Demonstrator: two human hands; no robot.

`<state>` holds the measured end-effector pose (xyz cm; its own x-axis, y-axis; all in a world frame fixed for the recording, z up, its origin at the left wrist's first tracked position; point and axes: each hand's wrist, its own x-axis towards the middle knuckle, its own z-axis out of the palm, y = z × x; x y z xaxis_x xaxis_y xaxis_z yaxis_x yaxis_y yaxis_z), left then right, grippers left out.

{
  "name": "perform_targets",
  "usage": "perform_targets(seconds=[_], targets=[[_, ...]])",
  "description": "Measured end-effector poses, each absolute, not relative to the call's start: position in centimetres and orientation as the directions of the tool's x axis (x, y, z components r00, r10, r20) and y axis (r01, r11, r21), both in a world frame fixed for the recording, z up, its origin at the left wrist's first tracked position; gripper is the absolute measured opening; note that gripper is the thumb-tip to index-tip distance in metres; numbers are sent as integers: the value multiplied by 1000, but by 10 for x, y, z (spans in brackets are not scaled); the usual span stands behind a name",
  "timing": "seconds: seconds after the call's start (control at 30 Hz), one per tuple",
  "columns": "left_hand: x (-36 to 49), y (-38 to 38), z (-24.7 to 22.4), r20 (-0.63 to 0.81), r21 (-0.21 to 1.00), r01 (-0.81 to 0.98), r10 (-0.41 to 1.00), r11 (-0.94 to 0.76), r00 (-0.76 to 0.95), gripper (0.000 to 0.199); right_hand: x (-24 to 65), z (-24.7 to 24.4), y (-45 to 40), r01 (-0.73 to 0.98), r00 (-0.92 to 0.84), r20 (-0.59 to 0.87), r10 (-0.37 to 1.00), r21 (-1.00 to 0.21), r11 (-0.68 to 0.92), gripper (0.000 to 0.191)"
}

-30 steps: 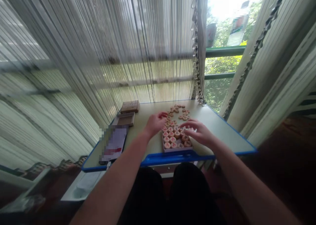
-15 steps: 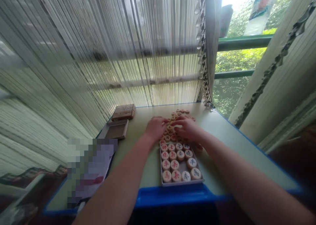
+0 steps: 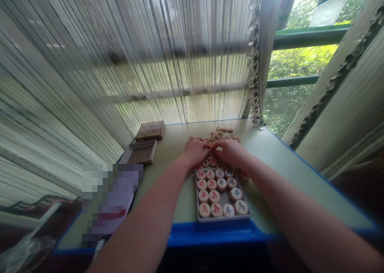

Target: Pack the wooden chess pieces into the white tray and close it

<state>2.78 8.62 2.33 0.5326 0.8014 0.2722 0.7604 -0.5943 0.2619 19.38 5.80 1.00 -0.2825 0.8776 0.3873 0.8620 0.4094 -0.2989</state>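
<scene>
Both hands are close together over a loose pile of round wooden chess pieces [image 3: 220,133] in the middle of the table. My left hand [image 3: 197,150] reaches in from the left, fingers bent and pointing right; what its fingertips hold, if anything, is too small to tell. My right hand [image 3: 228,150] meets it from the right with thumb and fingers drawn together, their contents also unclear. Nearer to me lies a shallow box [image 3: 222,197] with rows of red-marked and dark-marked pieces and one gap in the second row from the front. One piece [image 3: 245,174] lies beside its right edge.
At the back left of the table [image 3: 300,185] sits a wooden case [image 3: 151,130], with a shallow lid or tray [image 3: 141,152] in front of it. A blurred purple item [image 3: 115,203] lies at the left edge. Strip curtains [image 3: 180,45] hang behind.
My hands have come closer together over the pile, their fingertips now nearly touching. The view has shifted slightly. The pieces in the box stand as before.
</scene>
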Motion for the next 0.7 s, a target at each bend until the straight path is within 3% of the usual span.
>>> perform_targets(seconds=[0.43, 0.6, 0.7], targets=[[24, 92, 26, 332, 311, 793, 842, -523, 425, 31, 196, 7, 61, 780, -143, 317, 938, -547, 304, 25], [25, 85, 30, 299, 492, 627, 794, -603, 529, 28, 195, 16, 56, 662, -110, 401, 910, -653, 368, 17], [26, 78, 33, 343, 532, 564, 770, -631, 537, 29, 194, 23, 52, 582, -71, 406, 911, -725, 368, 19]])
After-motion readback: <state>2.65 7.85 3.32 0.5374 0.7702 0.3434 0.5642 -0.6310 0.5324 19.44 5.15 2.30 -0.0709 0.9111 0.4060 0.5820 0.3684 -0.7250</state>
